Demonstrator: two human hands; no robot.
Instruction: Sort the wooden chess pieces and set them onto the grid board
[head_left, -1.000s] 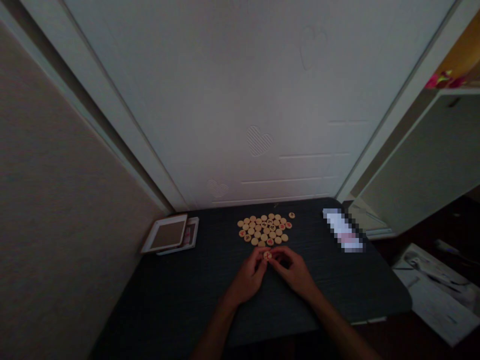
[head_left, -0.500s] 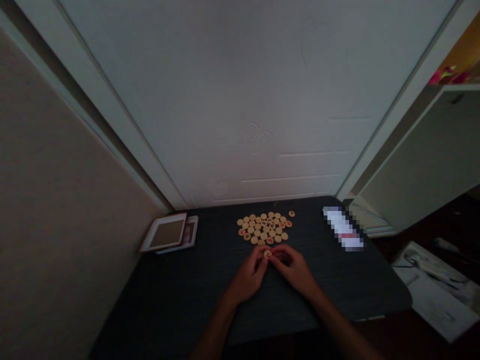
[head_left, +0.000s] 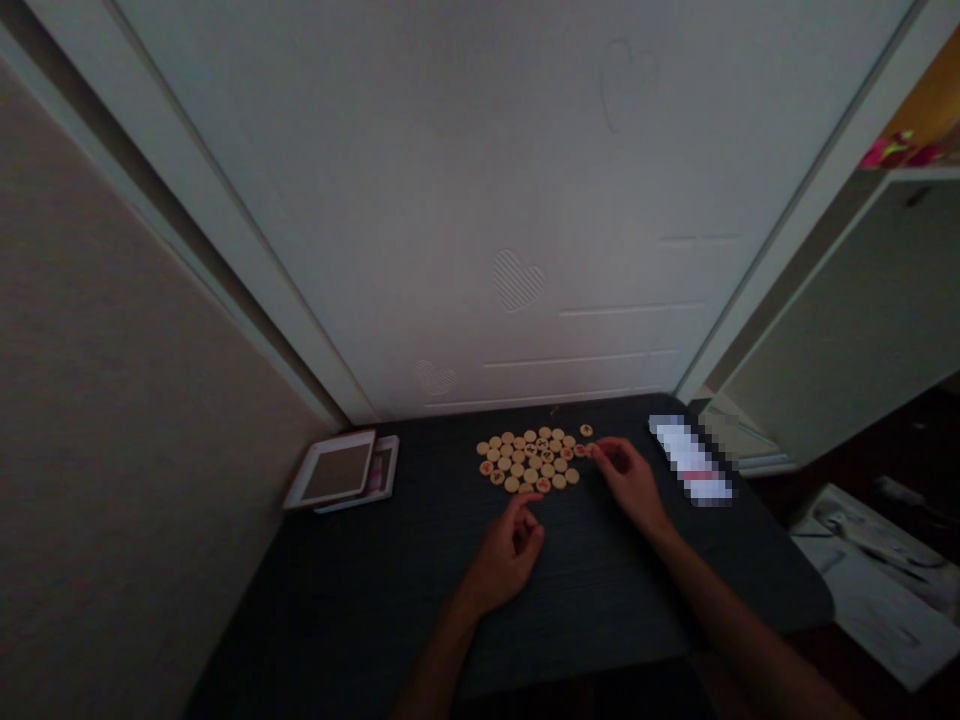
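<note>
Right hand [head_left: 631, 486] pinches a disc [head_left: 591, 450] beside other discs [head_left: 534, 462], apparently placing it; next calls for release; left hand [head_left: 502, 556] grips nothing.

"What lies at the left of the dark table [head_left: 360, 600]?"

"Two flat frames, overlapping. The upper frame [head_left: 337, 472] has a pale border around a brownish middle; the lower frame [head_left: 383, 470] sticks out to the right."

"And at the right?"

"A long whitish thing [head_left: 686, 458], too pixelated to name, lying slantwise near the edge."

"What stands behind?"

"A white door [head_left: 405, 190] with straight grooves [head_left: 630, 310] and three hearts: a striped heart [head_left: 517, 281], a smaller striped heart [head_left: 435, 377] lower left, and a faint outlined heart [head_left: 628, 85] higher up."

"Anything beyond?"

"A plain wall [head_left: 90, 400] on the left. On the right, a white box [head_left: 892, 620] on the dark floor [head_left: 892, 425], and bright pink flowers [head_left: 900, 150], blurry, higher up."
</note>
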